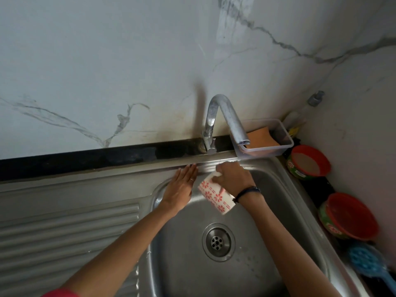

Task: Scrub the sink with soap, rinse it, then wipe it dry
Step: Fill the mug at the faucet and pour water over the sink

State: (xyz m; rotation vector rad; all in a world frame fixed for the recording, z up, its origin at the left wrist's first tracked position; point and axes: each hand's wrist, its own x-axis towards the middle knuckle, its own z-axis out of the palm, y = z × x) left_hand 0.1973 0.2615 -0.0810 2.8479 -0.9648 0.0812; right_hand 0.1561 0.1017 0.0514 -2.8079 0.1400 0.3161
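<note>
Head view: the right hand (232, 179) has its grip closed around a white cloth with red flower print (215, 195), pressing the upper end of it against the back rim of the stainless steel sink (289, 189), just below the faucet (222, 118). The rest of the cloth hangs down from the hand over the back wall of the basin. A dark band sits on that wrist, and the forearm runs up from the lower right across the basin.

The left hand (181, 188) lies flat, fingers straight and together, holding nothing; its fingertips reach the back rim just beside the cloth, and its palm rests on the rounded back-left corner of the basin. A ring shows on one finger. That forearm crosses the basin's left edge from the lower left.

The basin floor around the drain strainer (218, 242) lies open, with a few droplets to its right. The ribbed drainboard (68, 236) spreads to the left. Behind the rim runs a black counter (85, 159) strip under the marble-patterned wall. To the right, close against the sink's edge, stand a clear plastic tub (278, 133) holding an orange sponge (261, 138), two red-lidded containers (308, 161), and a blue brush (368, 264).
</note>
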